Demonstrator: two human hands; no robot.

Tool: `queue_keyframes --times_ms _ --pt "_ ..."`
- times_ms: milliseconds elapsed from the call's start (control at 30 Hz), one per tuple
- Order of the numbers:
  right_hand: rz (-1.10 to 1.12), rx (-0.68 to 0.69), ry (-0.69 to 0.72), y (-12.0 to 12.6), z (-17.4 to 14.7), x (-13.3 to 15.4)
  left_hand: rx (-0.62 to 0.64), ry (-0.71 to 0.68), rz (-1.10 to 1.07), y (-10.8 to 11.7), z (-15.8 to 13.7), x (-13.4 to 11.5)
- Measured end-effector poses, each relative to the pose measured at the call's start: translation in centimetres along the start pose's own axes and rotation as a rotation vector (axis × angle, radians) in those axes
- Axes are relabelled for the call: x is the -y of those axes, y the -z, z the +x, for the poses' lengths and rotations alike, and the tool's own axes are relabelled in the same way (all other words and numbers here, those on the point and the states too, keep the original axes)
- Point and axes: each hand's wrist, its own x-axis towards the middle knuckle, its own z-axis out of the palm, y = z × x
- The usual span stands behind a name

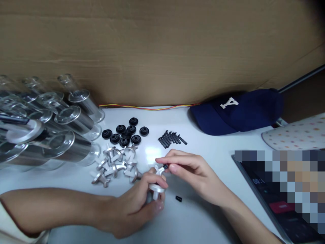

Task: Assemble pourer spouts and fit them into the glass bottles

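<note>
My left hand [138, 200] is closed around a silver pour-spout cap [156, 187], its round disc and short stem showing between the fingers. A small black tip [166, 166] sits at the end of the cap's angled spout. The thumb and fingers of my right hand [190, 169] are closed about this tip, partly hiding it. Below, a loose short black sleeve [178, 198] lies on the white table [203, 223]. Just left of my hands is a pile of similar silver spout caps [115, 166].
Behind the caps lie several black ribbed stoppers [126, 133] and a row of black lever-like strips [171, 138]. Glass-and-steel bottles [81, 122] crowd the left. A navy cap [236, 112], a dotted cylinder [294, 132] and a dark-screened tablet [273, 196] are on the right; cardboard [152, 54] stands behind.
</note>
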Motion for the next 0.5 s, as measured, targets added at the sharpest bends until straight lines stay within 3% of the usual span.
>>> queue_keyframes --times_ms 133,233,500 --pt "0.41 0.134 -0.27 0.0 0.2 -0.4 -0.019 -0.064 0.029 -0.1 0.1 0.1" --pt "0.603 0.237 -0.399 0.0 0.2 -0.7 -0.015 -0.106 0.027 -0.1 0.3 0.0" --pt "0.743 0.363 -0.467 -0.1 0.1 -1.1 0.03 -0.197 0.057 0.3 0.6 -0.4"
